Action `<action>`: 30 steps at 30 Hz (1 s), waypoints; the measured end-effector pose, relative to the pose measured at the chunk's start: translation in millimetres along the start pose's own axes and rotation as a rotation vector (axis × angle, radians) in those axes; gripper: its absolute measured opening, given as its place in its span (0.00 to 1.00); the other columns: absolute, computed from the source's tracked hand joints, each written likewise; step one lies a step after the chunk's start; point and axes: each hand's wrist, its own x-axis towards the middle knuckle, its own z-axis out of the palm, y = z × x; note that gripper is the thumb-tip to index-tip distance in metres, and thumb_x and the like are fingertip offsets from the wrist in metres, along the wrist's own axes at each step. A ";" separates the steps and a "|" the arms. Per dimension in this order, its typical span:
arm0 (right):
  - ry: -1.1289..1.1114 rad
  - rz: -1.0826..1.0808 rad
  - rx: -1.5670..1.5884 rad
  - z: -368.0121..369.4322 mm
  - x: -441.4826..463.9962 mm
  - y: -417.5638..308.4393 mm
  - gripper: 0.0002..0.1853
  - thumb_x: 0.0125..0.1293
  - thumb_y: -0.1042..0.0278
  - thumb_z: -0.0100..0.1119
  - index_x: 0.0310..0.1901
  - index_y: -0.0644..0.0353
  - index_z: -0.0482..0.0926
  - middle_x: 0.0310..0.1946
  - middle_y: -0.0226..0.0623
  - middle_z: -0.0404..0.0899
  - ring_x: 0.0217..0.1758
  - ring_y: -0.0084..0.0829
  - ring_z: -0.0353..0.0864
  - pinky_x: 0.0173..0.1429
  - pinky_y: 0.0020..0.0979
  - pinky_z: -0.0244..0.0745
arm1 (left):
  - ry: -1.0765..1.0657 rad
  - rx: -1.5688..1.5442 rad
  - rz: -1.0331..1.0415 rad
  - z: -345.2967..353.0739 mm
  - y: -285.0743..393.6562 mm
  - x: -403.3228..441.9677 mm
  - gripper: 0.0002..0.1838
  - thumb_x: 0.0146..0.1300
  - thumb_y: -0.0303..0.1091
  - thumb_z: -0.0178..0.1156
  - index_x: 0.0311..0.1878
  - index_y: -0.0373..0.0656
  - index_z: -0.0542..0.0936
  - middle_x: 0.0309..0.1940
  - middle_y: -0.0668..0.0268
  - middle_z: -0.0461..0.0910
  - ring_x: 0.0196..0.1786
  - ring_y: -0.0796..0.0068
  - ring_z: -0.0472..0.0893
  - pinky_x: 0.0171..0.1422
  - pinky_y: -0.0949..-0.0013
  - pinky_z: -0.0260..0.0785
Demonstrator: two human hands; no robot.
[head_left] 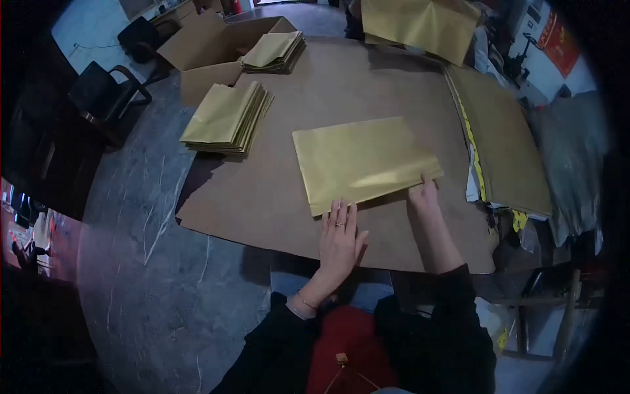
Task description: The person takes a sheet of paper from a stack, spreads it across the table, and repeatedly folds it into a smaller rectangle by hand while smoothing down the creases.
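A yellow kraft paper envelope [364,157] lies on the brown cardboard-covered table [262,203] in front of me. My left hand [339,240], with a ring on one finger, is stretched out, its fingertips resting on the envelope's near edge toward the left. My right hand [425,194] pinches the near right corner between thumb and fingers, and that edge looks slightly raised. Left of the envelope sits a stack of similar yellow envelopes [220,118], with a smaller stack [272,52] farther back.
An open cardboard box [197,49] stands past the table's far left side. A large yellow sheet [420,26] is at the far edge, with a dark figure partly visible beside it. Cardboard with yellow-edged layers [502,131] lines the right side. Black chairs [108,95] stand at left.
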 end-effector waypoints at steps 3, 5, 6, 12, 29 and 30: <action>0.068 0.127 0.003 -39.5 -66.9 15.5 0.19 0.69 0.73 0.44 0.60 0.64 0.59 0.58 0.46 0.64 0.61 0.40 0.66 0.68 0.42 0.62 | -0.163 -0.048 0.002 6.1 4.4 3.6 0.34 0.59 0.35 0.59 0.67 0.34 0.58 0.67 0.48 0.55 0.70 0.49 0.54 0.71 0.48 0.48; -0.005 0.211 -0.071 -60.2 -115.4 30.0 0.15 0.68 0.72 0.47 0.55 0.63 0.65 0.53 0.44 0.69 0.57 0.37 0.70 0.67 0.41 0.65 | -0.175 -0.079 0.037 11.3 1.0 1.1 0.34 0.59 0.32 0.58 0.67 0.35 0.57 0.69 0.48 0.52 0.71 0.50 0.52 0.71 0.49 0.47; -0.045 0.254 -0.108 -60.5 -142.4 36.5 0.14 0.69 0.70 0.49 0.53 0.63 0.68 0.51 0.43 0.71 0.55 0.36 0.72 0.66 0.40 0.66 | -0.211 -0.014 0.053 13.0 -1.3 -0.7 0.35 0.57 0.29 0.57 0.68 0.36 0.57 0.70 0.50 0.51 0.71 0.51 0.52 0.71 0.49 0.47; -0.282 -0.178 -0.979 -77.4 -224.7 57.2 0.22 0.59 0.69 0.64 0.53 0.66 0.70 0.45 0.42 0.77 0.49 0.37 0.79 0.53 0.35 0.74 | -0.237 0.021 0.060 5.5 -20.2 -22.5 0.30 0.60 0.30 0.50 0.68 0.50 0.62 0.68 0.61 0.58 0.70 0.59 0.57 0.71 0.52 0.51; -1.304 -0.527 -2.217 -99.9 -122.8 -62.4 0.28 0.64 0.57 0.49 0.67 0.41 0.60 0.70 0.23 0.54 0.73 0.31 0.53 0.74 0.50 0.42 | -0.636 0.143 0.551 -33.8 -81.7 -30.6 0.36 0.56 0.32 0.56 0.70 0.56 0.58 0.70 0.63 0.55 0.71 0.64 0.56 0.73 0.57 0.49; -1.318 -0.502 -2.238 -94.8 -121.8 -64.3 0.28 0.64 0.57 0.50 0.67 0.40 0.60 0.70 0.24 0.54 0.73 0.31 0.53 0.74 0.50 0.42 | -0.653 0.168 0.523 -35.3 -80.6 -33.1 0.37 0.56 0.33 0.57 0.70 0.56 0.58 0.70 0.61 0.54 0.72 0.63 0.55 0.72 0.57 0.50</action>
